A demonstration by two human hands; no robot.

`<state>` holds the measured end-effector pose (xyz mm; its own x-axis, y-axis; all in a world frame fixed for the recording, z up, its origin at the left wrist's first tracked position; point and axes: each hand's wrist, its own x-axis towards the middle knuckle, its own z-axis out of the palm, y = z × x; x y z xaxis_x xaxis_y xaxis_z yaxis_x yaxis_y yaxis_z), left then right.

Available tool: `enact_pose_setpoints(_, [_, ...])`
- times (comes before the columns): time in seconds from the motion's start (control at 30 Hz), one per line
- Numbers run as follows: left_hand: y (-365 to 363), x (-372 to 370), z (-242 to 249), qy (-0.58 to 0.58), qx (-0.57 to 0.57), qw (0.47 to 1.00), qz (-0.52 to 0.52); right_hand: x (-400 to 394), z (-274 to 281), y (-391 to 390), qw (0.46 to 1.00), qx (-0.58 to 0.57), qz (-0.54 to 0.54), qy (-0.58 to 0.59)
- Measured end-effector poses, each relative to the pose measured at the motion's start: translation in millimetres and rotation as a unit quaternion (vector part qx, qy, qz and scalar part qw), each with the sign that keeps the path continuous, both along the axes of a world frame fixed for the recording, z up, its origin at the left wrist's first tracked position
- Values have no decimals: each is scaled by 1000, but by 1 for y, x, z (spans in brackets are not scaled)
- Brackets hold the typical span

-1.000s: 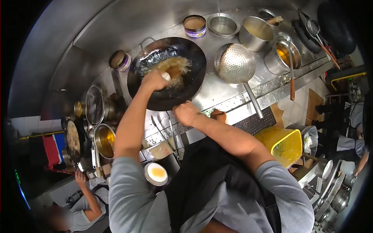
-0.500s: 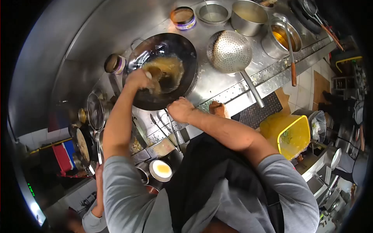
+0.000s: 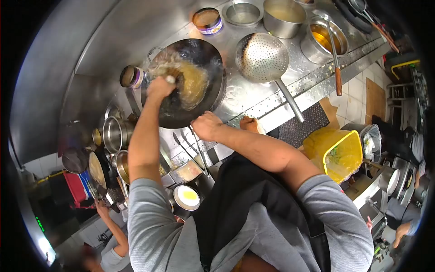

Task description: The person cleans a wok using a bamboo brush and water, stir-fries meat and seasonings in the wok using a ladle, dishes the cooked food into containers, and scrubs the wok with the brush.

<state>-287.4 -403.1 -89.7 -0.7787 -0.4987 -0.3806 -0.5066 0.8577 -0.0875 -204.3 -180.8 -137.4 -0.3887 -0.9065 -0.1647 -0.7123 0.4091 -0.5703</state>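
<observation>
A black wok (image 3: 213, 93) with cloudy brown water (image 3: 195, 84) swirling in it sits at the upper left. My left hand (image 3: 161, 87) is over the wok, closed around a brush, seemingly a bamboo wok brush (image 3: 174, 74), blurred by motion; its pale handle end shows beside my fist. Water splashes up near the far rim. At the wok's near edge, my right hand (image 3: 207, 126) is closed on the wok; the part under its fingers is hidden.
Right of the wok lies a perforated strainer (image 3: 262, 58), beyond it a steel pot (image 3: 284, 18) and a pot of orange liquid (image 3: 317, 50) with a ladle (image 3: 337, 68). Tins (image 3: 207, 21) stand nearby. A yellow bin (image 3: 333, 154) is at right; another person's arm (image 3: 113, 229) shows lower left.
My left hand with the brush has swept across the wok toward its far left side, and the water now splashes there. My right hand stays at the near edge.
</observation>
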Motion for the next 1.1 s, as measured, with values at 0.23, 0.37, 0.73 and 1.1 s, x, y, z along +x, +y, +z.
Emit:
enact_pose_setpoints(0.23, [52, 103, 26, 3, 160, 983, -88, 1, 16, -9, 997, 63, 35, 14])
enact_pose_setpoints(0.37, [5, 138, 59, -103, 17, 986, -133, 0, 29, -21, 990, 135, 25, 14])
enact_pose_setpoints(0.73, [6, 178, 84, 339, 114, 918, 172, 9, 53, 61, 979, -69, 12, 192])
enact_pose_setpoints(1.1, [72, 331, 20, 592, 231, 723, 272, 46, 103, 78, 942, -278, -163, 90])
